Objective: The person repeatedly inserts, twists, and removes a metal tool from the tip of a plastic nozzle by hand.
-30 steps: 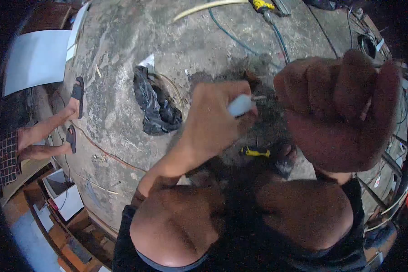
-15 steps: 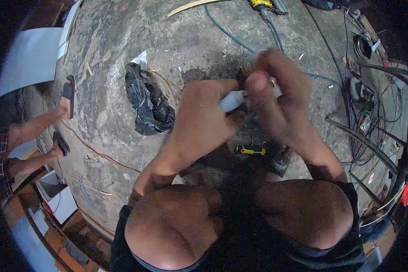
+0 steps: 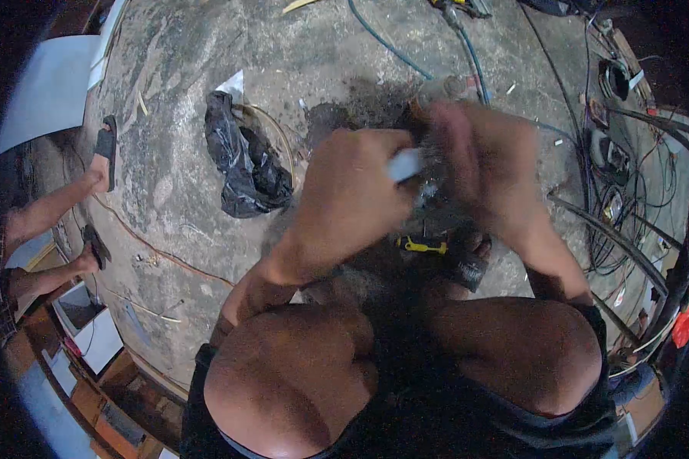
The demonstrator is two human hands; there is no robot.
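Note:
My left hand is closed around a small white plastic bottle; only part of the bottle shows between the fingers. Just right of it is my right hand, smeared by motion, so its fingers and anything in them cannot be made out. A gap with the dark, stained floor behind it separates the two hands. Below them, on the floor between my feet, lies a yellow-and-black handled tool.
Left of my hands lies a crumpled black plastic bag. Cables tangle along the right side. A blue hose runs across the top. At far left stands another person's sandaled foot, near a white open box.
My right hand has drawn away from the bottle to the right. My left hand keeps hold of the bottle, whose tapered tip showed before. The view has shifted slightly.

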